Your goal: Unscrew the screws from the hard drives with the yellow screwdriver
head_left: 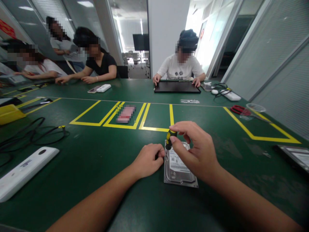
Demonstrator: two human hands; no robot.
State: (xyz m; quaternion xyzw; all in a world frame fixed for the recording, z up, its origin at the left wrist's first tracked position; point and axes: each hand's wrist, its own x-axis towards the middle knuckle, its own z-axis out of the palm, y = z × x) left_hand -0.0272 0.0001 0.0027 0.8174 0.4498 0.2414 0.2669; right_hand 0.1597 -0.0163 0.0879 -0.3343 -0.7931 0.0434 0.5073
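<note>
Two bare forearms reach over a green counter (96, 154). The right hand (195, 148) pinches a black-and-yellow-handled screwdriver (170, 138) upright on the far left corner of a silver metal hard drive (180, 170) lying flat. The left hand (149, 159) curls against the drive's left edge, its grip hidden. The print on the white label (177, 161) is unreadable. A clear round dish (255, 108) sits far right, its contents unclear.

Your drive (180, 167) lies flat on the green table (96, 161) straight in front of you, label side up. It is a silver metal case with a white sticker across its middle, and its long side runs away from you. Its left edge meets the curled fingers of your left hand (148, 159). Your screwdriver (170, 138), short with a black-and-yellow handle, stands nearly upright over the drive's far-left corner. Your right hand (195, 151) pinches its top, and its tip is hidden.
</note>
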